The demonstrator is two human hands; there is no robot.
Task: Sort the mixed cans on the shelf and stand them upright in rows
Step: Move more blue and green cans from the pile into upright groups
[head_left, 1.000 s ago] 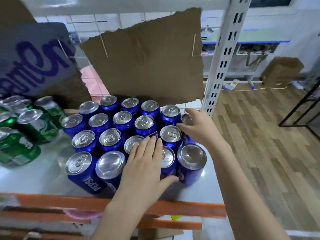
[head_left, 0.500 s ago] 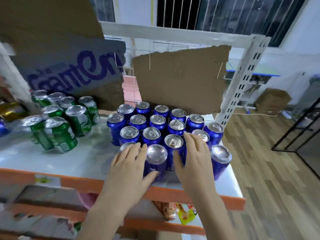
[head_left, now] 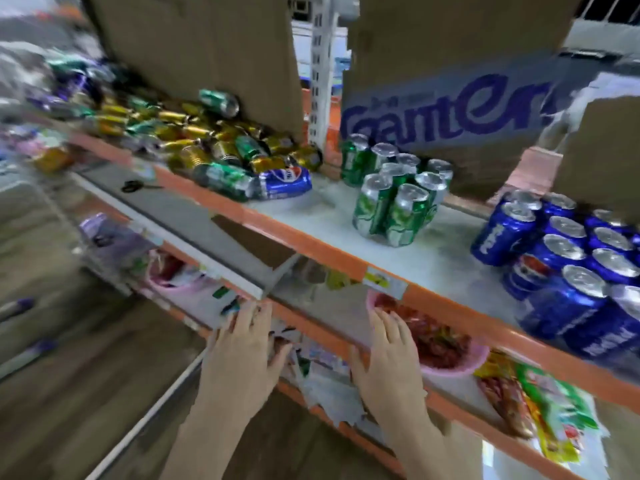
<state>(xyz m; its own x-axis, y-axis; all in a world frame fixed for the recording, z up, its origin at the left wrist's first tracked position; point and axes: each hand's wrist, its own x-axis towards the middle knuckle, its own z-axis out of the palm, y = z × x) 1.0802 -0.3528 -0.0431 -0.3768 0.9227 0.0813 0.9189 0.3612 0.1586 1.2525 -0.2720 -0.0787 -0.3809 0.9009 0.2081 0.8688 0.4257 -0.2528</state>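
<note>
A heap of mixed gold, green and blue cans (head_left: 221, 150) lies on its side on the left part of the shelf (head_left: 311, 244). One blue can (head_left: 284, 181) lies at the heap's near edge. Several green cans (head_left: 394, 192) stand upright in a cluster in the middle. Upright blue cans (head_left: 568, 258) fill the right end in rows. My left hand (head_left: 242, 355) and my right hand (head_left: 388, 358) hover below the shelf's orange front edge, fingers spread, holding nothing.
Torn cardboard sheets (head_left: 450, 109) back the shelf, split by a white perforated upright (head_left: 320, 64). A lower shelf holds a pink bowl (head_left: 446, 351) of red snacks and snack packets (head_left: 533, 410). Black scissors (head_left: 133, 185) lie on a grey ledge. Wooden floor is at the left.
Both hands have come off the blue cans and dropped below the shelf edge. The view has swung left, bringing the heap of lying cans into sight.
</note>
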